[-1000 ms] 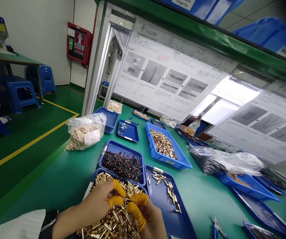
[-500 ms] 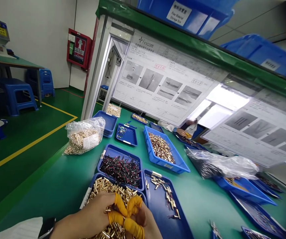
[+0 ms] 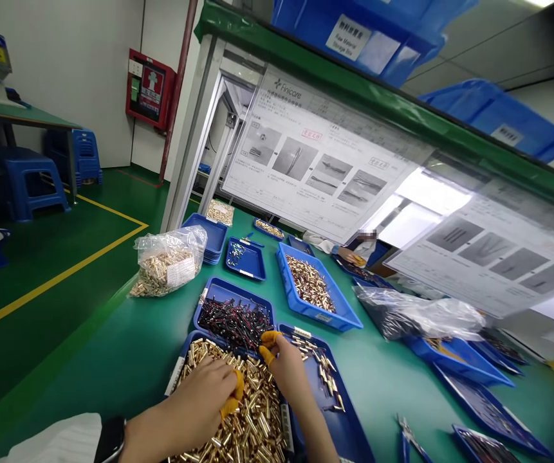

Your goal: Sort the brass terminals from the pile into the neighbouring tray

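I saw the left hand (image 3: 206,392) low over the heap of brass-coloured tubes (image 3: 257,418), its fingers curled in and the tips in yellow finger covers (image 3: 239,384) bent down close to the metal. I could not tell whether a tube sat between them. The tubes filled a blue tray (image 3: 192,335) directly beneath that hand.

The right hand (image 3: 286,363) reached farther forward, its covered thumb and finger drawn near each other at the near right corner of the next tray (image 3: 231,288), right by the dark wire pieces (image 3: 235,321). From where I sat, I could not make out whether they pinched a wire.

A black watch (image 3: 111,437) circled the left wrist. Just right of the right hand, partly behind its forearm, I had a long tray (image 3: 341,434) with some loose tube-and-wire pieces (image 3: 327,376) scattered towards its far end. Farther off to the right, pliers (image 3: 406,434) lay on the green surface (image 3: 378,366).

Beyond both hands stood a lighter blue bin (image 3: 349,315) heaped with metal-ended parts (image 3: 308,280); ahead and to the left of them, a clear bag (image 3: 165,263) of tubes slumped beside stacked trays (image 3: 212,235). Well past the right hand, I noticed a co-worker's hand (image 3: 349,255).
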Demonstrator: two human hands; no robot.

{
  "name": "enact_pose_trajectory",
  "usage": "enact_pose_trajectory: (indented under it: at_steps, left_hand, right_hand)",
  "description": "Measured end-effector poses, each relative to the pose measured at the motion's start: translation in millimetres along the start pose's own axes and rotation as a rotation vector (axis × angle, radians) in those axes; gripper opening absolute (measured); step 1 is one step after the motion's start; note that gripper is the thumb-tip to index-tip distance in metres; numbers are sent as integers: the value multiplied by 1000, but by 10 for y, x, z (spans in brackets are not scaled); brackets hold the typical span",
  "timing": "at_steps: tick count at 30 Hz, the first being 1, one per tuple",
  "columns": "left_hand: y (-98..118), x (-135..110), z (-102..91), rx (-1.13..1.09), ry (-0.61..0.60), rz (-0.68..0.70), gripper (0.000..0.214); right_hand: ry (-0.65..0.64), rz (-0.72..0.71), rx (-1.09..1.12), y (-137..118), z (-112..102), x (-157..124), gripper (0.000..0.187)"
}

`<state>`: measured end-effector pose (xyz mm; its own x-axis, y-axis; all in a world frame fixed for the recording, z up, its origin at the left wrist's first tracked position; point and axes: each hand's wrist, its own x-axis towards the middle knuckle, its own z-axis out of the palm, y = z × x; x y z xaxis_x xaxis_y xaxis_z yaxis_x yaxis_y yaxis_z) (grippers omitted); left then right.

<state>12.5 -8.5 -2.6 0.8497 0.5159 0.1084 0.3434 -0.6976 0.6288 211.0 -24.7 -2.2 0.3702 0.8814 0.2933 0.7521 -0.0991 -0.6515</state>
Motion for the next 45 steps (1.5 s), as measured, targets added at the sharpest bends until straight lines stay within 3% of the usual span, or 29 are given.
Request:
enact_pose_trajectory:
  at_steps: [4, 8, 13, 16, 19, 25, 28, 31, 40, 45]
  left_hand:
    - [-40, 0, 5, -218, 90, -41, 26]
    - [-48, 3, -18, -423, 161, -21, 23]
    - [-9, 46, -55, -592, 201, -54, 17]
    - [-12, 88, -41, -762, 220, -84, 15]
    - [-28, 104, -21, -885, 231, -89, 14]
    - [-44, 62, -21, -719, 249, -41, 16]
    - [-43, 59, -28, -684, 243, -29, 18]
    - [-44, 71, -29, -691, 227, -20, 16]
    - [-24, 83, -37, -718, 206, -2, 9]
    - [-22, 65, -34, -724, 200, -29, 7]
  right_hand:
    - [62, -17, 2, -79, -63, -38, 8]
    - [77, 0, 96, -172, -214, -362, 10]
    - [99, 59, 535, -213, 109, -783, 15]
    - [104, 97, 618, -214, 299, -861, 18]
    - [71, 81, 575, -233, 313, -859, 13]
    - [-80, 55, 431, -298, 161, -848, 7]
    - [-166, 156, 504, -323, 143, -846, 10]
    - [-161, 232, 591, -354, 152, -848, 20]
    - [-236, 181, 816, -454, 132, -863, 31]
    - [-198, 151, 635, -388, 181, -865, 36]
